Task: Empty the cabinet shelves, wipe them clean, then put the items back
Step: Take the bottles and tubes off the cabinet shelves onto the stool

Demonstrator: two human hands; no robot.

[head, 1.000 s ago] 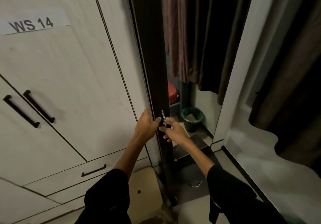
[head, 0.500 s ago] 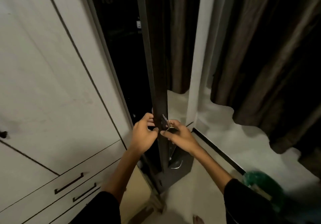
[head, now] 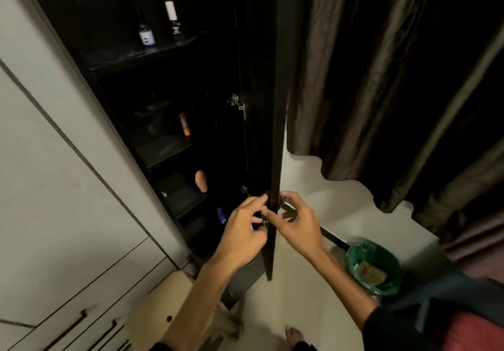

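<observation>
The dark cabinet door (head: 261,105) stands open, edge toward me. My left hand (head: 242,233) curls its fingers round the door's edge from the inner side. My right hand (head: 298,222) pinches a small metal handle (head: 281,196) on the outer side, mostly hidden by its fingers. Inside, the top shelf (head: 122,56) holds a small bottle (head: 146,37) and a tall white-capped bottle (head: 173,20). An orange tube (head: 184,124) stands on the middle shelf. Lower down sit a pinkish object (head: 201,183) and a blue item (head: 221,215).
A white wardrobe (head: 54,173) with drawers flanks the cabinet on the left. A light wooden stool (head: 163,301) stands below it. A bin with a green liner (head: 373,266) sits on the floor at right, under dark curtains (head: 381,78). My foot (head: 293,334) shows below.
The door has swung wide open with both hands on its edge. The dark shelves and their items have come into view, and my view has turned right.
</observation>
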